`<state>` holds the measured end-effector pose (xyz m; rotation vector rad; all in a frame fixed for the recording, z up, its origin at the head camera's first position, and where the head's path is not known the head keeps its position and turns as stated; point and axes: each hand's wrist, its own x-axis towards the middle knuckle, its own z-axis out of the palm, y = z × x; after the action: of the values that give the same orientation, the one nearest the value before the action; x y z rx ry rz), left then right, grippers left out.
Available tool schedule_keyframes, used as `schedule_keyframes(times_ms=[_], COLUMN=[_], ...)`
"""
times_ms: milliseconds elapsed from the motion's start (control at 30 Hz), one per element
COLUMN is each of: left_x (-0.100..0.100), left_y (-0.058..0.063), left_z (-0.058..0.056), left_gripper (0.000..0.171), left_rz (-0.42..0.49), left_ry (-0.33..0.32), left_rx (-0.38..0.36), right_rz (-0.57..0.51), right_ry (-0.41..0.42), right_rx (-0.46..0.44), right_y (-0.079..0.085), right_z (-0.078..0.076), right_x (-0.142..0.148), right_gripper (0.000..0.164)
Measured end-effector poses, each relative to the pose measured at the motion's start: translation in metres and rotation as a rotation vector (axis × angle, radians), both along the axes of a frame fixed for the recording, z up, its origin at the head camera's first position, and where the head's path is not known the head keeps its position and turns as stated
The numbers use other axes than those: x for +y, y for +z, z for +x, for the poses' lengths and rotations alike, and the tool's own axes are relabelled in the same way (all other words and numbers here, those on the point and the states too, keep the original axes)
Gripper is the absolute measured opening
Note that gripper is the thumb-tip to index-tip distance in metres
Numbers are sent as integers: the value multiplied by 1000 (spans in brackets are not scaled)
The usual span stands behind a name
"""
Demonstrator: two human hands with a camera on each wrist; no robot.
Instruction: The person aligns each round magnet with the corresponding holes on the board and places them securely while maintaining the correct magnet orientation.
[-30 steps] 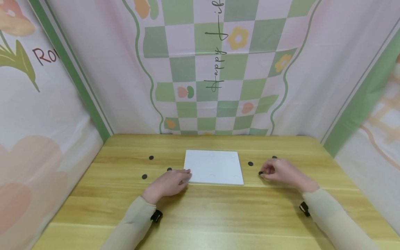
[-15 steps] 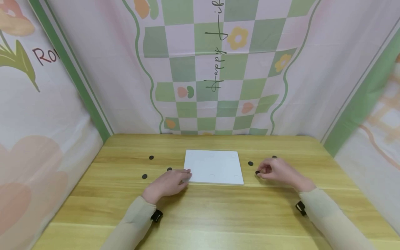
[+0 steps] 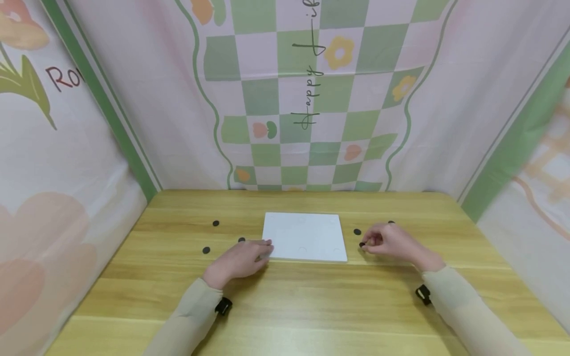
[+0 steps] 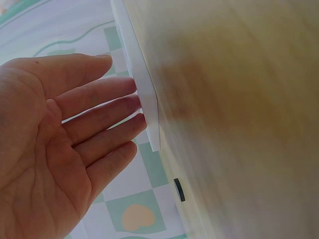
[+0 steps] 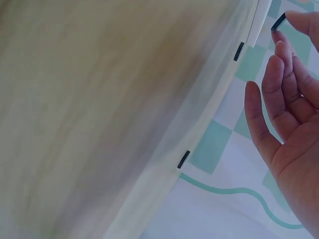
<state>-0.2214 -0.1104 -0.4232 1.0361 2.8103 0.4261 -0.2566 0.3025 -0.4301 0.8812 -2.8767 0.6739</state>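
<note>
A thin white board (image 3: 305,236) with faint round marks lies flat in the middle of the table. The left hand (image 3: 240,259) rests its fingertips on the board's near left corner; in the left wrist view these fingers (image 4: 107,117) are nearly straight. Right of the board, the right hand (image 3: 392,242) pinches a small black disc (image 5: 279,22) between thumb and forefinger, just above the tabletop. Its other fingers (image 5: 279,94) hang loosely. Another black disc (image 3: 357,232) lies between the board and the right hand. A further disc (image 3: 391,222) shows partly behind that hand.
Left of the board lie more black discs: one far back (image 3: 215,223), one nearer the front (image 3: 206,250), and one partly behind the left hand (image 3: 242,240). The wooden table (image 3: 285,306) meets a patterned cloth backdrop (image 3: 307,123) at its far edge.
The right hand has moved a little to the left, toward the board, carrying the black disc. The left hand has stayed on the board's corner.
</note>
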Motion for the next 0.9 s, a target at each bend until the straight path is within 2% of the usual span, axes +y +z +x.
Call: schedule_keyframes(times_ms=[500, 900], left_x=[0, 0], left_y=[-3, -2], left_z=[-2, -2], left_gripper=[37, 37], left_rz=[2, -1], left_ry=[0, -2], left_rx=[7, 8], right_rz=[-73, -65], right_ry=[32, 47], right_rx=[-81, -100], right_y=[2, 3], right_z=[1, -1], right_x=[-9, -18], right_gripper=[9, 9])
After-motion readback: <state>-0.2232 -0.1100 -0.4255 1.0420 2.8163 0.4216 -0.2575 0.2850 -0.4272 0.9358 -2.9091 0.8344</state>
